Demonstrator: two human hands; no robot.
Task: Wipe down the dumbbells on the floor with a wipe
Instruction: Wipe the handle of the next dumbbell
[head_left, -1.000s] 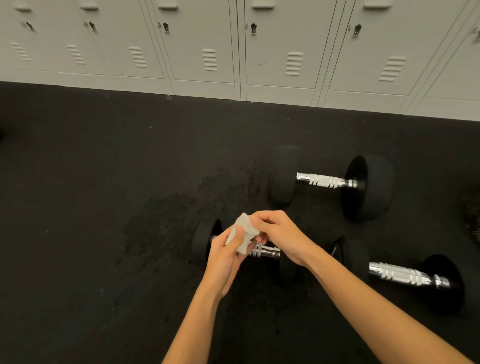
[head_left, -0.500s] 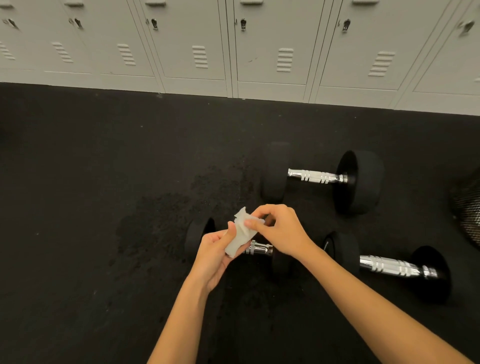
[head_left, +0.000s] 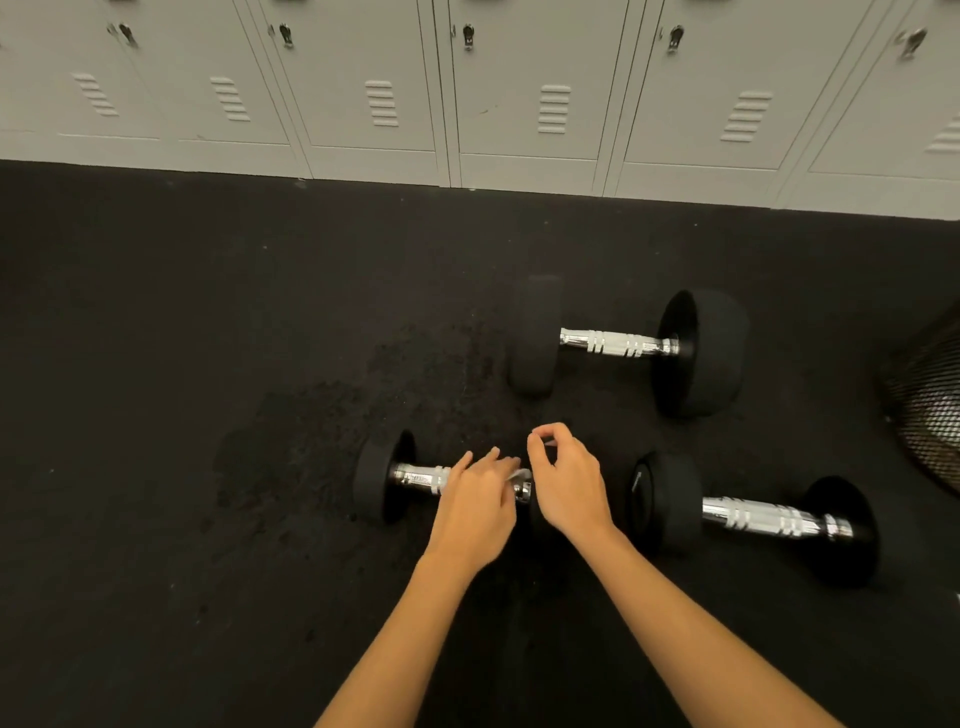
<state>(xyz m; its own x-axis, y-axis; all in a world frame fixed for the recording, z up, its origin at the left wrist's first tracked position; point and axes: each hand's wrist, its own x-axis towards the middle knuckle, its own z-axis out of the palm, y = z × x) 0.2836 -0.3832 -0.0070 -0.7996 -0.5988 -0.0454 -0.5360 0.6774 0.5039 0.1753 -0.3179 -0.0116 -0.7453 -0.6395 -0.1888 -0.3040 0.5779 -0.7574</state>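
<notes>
The left hand (head_left: 475, 506) presses a white wipe (head_left: 519, 474) onto the small dumbbell's chrome handle (head_left: 421, 475); the right hand (head_left: 569, 480) hovers loosely curled, holding nothing.

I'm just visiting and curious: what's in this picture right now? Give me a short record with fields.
Place: black floor in front of grey lockers
Dumbbells: three, all lying on the floor
Near-left dumbbell: under both hands, handle partly covered
Near-right dumbbell: untouched
Far dumbbell: untouched
Wipe: only a small white bit shows, beside the left hand over the handle
Left hand: over the handle, on the wipe
Right hand: fingers curled, not clearly holding anything
Floor mark: damp-looking patch left of the near-left dumbbell
Right edge: dark mesh object, partly cut off
</notes>
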